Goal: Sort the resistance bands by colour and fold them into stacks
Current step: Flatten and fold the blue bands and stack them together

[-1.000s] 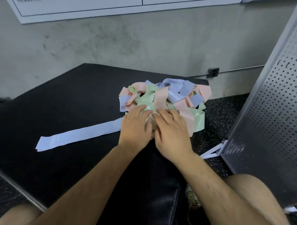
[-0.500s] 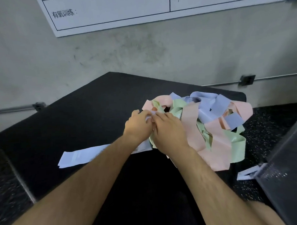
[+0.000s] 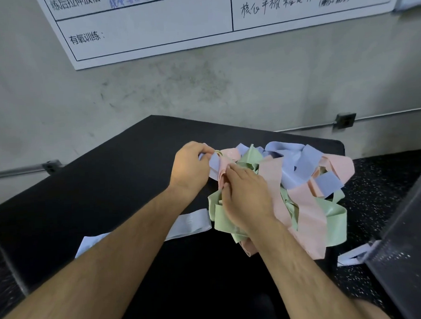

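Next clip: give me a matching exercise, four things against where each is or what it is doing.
1 left hand
2 right hand
3 flat blue band
4 whiteboard

A on the wall
B stretched out on the black bench
C gripping a blue strip
D pinching a pink band in the pile

Pairs: 1-C, 2-D, 3-B, 4-A.

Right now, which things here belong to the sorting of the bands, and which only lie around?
For the job:
- tangled pile of pink, green and blue bands
- flat blue band left of it
- left hand, gripping a blue strand
- right hand, pinching a pink strand

Just lying about:
- black bench
- whiteboard
- perforated metal panel
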